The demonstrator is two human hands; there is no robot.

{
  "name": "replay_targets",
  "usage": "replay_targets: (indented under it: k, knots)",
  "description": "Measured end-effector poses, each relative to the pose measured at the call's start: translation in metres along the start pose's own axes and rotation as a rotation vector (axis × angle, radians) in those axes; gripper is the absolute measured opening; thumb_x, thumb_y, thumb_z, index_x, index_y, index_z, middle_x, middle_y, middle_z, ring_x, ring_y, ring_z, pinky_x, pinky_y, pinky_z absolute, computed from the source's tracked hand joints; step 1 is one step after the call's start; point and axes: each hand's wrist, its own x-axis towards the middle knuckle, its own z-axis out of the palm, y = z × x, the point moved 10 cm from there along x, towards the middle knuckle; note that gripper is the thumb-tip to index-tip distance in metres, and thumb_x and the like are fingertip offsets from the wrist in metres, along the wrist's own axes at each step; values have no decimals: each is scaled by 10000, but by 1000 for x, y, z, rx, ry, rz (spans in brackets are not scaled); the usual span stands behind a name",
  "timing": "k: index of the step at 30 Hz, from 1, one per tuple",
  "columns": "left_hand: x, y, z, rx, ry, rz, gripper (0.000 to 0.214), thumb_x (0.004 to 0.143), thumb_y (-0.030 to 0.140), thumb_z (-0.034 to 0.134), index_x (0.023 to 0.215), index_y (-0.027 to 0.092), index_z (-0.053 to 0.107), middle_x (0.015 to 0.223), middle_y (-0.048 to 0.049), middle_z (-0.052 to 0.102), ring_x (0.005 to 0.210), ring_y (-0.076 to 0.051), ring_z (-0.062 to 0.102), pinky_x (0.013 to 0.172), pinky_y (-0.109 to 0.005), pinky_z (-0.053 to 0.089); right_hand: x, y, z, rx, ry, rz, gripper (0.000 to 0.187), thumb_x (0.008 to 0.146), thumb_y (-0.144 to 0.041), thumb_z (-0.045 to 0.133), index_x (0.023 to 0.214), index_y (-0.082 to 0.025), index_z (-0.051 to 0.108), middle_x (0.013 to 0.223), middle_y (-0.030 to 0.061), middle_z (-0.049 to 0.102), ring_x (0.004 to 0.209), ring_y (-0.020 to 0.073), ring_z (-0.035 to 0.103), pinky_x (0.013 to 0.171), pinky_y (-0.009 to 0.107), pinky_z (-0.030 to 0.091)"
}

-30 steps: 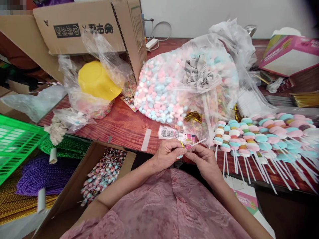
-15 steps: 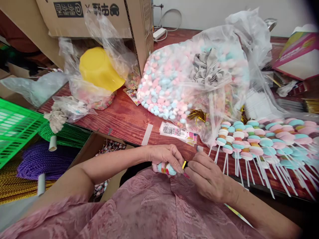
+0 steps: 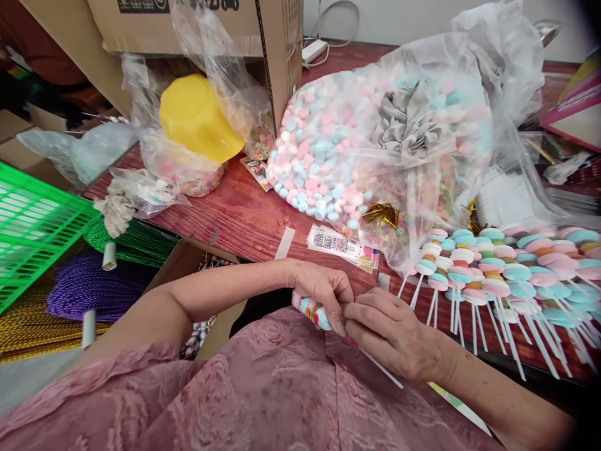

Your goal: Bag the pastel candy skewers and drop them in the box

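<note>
My left hand [image 3: 323, 291] is closed around a wrapped candy skewer [image 3: 310, 308] of pink and blue discs, held just above my pink-clad lap. My right hand [image 3: 392, 332] pinches the skewer's neck where the white stick [image 3: 382, 369] comes out, fingertips touching those of the left. To the right, several finished candy skewers [image 3: 493, 269] lie in a row on the red wooden table [image 3: 235, 216], sticks pointing toward me.
A big clear bag of pink and blue candies [image 3: 357, 144] fills the table's middle. A yellow bowl [image 3: 200, 119] sits in another bag beside a cardboard box [image 3: 211, 25]. A green crate [image 3: 32, 232], twine spools [image 3: 79, 294] and a box of skewers [image 3: 197, 332] stand at left.
Both hands dropped from the table edge to my lap with the skewer. The yellow tie seen between the fingers half a second ago is now hidden. The camera tilted down.
</note>
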Motion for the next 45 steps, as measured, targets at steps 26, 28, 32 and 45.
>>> replay_targets:
  k: [26,28,32,45]
  knots:
    - [-40,96,34,1552,608,776,171,869,81,545,816,146,695,855,-92,679,802,-184,625,723,-312,502,-14,101,-42,359,412,774,192,911,-205,512,720,-198,536,610,-27,519,559,115,484,554,248,399]
    - [-60,112,-11,1058,816,918,214,941,175,504,935,126,712,934,-99,694,853,-182,647,769,-310,514,-12,96,-23,583,370,815,188,909,-225,510,726,-197,546,637,-19,556,578,121,517,565,249,433]
    - [-71,103,-54,375,891,934,287,889,387,649,1087,193,723,1127,-77,688,1099,-204,606,958,-326,469,-17,94,-11,423,353,717,125,892,-168,489,838,-197,598,731,13,641,664,155,586,625,281,477]
    - [-39,41,-17,-439,376,572,553,698,337,845,1188,208,624,848,-11,647,733,-134,647,730,-321,565,-1,45,-22,-530,366,221,169,857,-64,466,937,-174,567,674,53,592,635,191,446,601,342,316]
